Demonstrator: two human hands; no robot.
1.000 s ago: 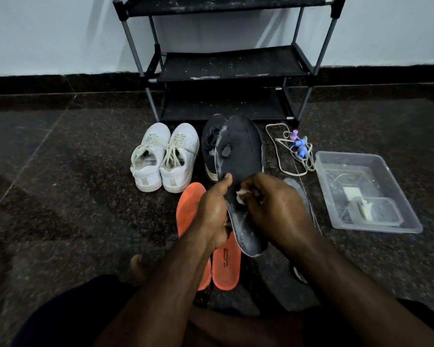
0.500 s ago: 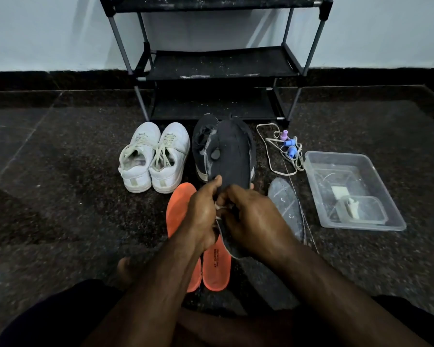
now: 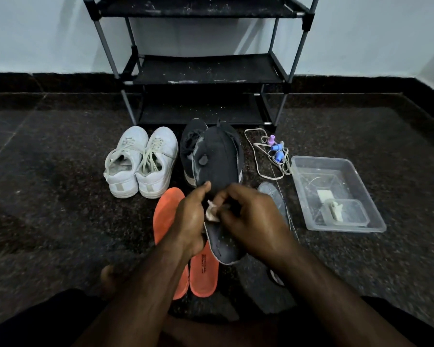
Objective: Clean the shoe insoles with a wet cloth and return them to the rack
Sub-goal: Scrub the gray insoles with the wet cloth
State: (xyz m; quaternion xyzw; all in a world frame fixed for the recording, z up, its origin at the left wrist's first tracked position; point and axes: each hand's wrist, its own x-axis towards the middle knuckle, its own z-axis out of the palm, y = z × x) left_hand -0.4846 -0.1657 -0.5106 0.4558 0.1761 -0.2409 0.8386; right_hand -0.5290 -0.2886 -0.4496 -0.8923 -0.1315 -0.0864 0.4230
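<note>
My left hand [image 3: 189,219] grips a dark grey insole [image 3: 217,161] by its middle, thumb on top, and holds it up lengthwise above the floor. My right hand [image 3: 251,219] pinches a small white cloth [image 3: 211,212] against the insole's upper face. Dusty pale marks show along the insole's left edge and near its heel end. Two orange insoles [image 3: 166,216] lie on the floor under my hands. A second grey insole [image 3: 273,196] lies to the right, partly hidden by my right hand. The black shoe rack [image 3: 206,68] stands against the wall beyond.
A pair of white sneakers [image 3: 140,161] and a pair of black shoes [image 3: 192,144] sit in front of the rack. A cord with purple and blue pegs [image 3: 273,151] lies right of them. A clear plastic tub [image 3: 336,194] holding water and a small container stands at right.
My right hand with the cloth has slid back and forth along the insole's middle. My left hand keeps the same grip. The view has shifted slightly.
</note>
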